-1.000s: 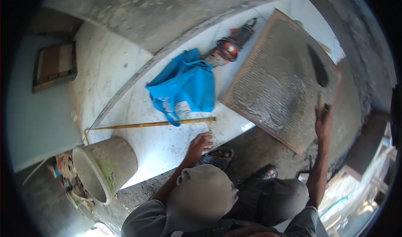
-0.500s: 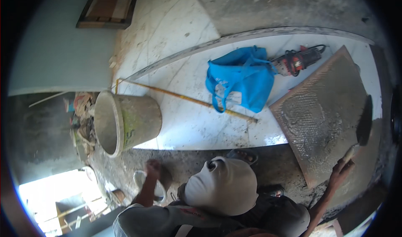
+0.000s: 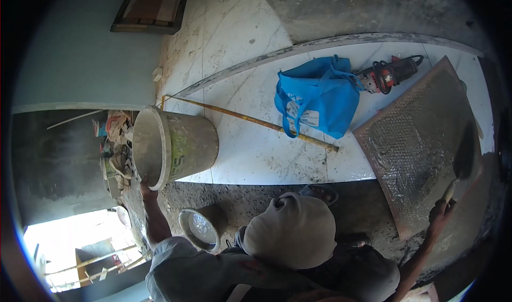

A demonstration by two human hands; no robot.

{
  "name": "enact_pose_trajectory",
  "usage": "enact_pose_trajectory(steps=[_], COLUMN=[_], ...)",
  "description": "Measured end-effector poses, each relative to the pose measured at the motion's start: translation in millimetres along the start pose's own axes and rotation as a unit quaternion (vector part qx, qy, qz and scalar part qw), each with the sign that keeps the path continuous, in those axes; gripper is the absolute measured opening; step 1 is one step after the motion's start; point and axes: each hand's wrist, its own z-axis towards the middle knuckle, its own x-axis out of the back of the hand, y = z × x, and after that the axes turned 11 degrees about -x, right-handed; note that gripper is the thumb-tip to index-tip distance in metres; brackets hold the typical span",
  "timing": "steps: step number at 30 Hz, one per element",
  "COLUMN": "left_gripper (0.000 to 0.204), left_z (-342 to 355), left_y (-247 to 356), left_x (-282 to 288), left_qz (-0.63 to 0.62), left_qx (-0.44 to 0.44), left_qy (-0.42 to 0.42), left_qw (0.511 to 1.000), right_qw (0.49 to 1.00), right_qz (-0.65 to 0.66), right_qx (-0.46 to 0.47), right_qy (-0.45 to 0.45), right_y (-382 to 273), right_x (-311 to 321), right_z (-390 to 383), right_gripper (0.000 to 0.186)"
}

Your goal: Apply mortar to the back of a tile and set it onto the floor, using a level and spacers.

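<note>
My right hand [image 3: 440,212] is closed round the pale handle of a trowel [image 3: 464,155]. Its dark blade rests over a large tile [image 3: 405,142] spread with wet grey mortar, ridged toward the left side. At the far left, my left hand [image 3: 148,189] grips the lower rim of a big mortar-stained bucket [image 3: 194,142], which lies on its side or is strongly tilted. The bucket's inside is shadowed, so I cannot tell what it holds. Below it stands a smaller bucket [image 3: 204,227] with greyish liquid inside.
On the white tiled surface [image 3: 250,163] lie a blue bag [image 3: 320,96], a red and black power tool [image 3: 389,77] and a yellow rod [image 3: 240,121]. Piled cloths and rubbish [image 3: 118,142] sit beyond the big bucket. My knee [image 3: 290,230] is raised between my arms.
My left hand has moved up and left, from above the small bucket to the big bucket's rim. The right hand keeps hold of the trowel, nearly in place. The view has shifted slightly.
</note>
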Motion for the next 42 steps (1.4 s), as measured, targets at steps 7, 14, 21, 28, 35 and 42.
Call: enact_pose_trajectory(steps=[7, 14, 21, 28, 35, 42], left_gripper=[0.044, 0.044, 0.045, 0.047, 0.049, 0.057], left_z=[-58, -84, -92, -137, -182, -197], left_y=[39, 49, 58, 58, 58, 48], left_x=[-145, -223, -244, -274, -329, -363], left_qz=[-0.011, 0.036, 0.027, 0.063, 0.160, 0.133], left_qx=[-0.102, -0.240, -0.242, -0.221, -0.221, -0.258], left_qy=[0.000, -0.028, -0.051, -0.057, -0.101, -0.168], left_qw=[0.995, 0.970, 0.968, 0.972, 0.957, 0.942], right_qw=[0.993, 0.999, 0.991, 0.981, 0.902, 0.687], right_qz=[-0.073, 0.001, 0.093, 0.011, -0.052, -0.267], right_qx=[0.079, 0.033, 0.010, 0.067, 0.121, 0.486], right_qy=[0.038, 0.001, -0.097, -0.184, -0.410, -0.469], right_y=[6, 2, -23, -122, -224, -247], right_x=[1, 4, -3, -50, -138, -319], right_z=[8, 29, 9, -42, -96, -176], right_gripper=[0.030, 0.027, 0.022, 0.028, 0.044, 0.043])
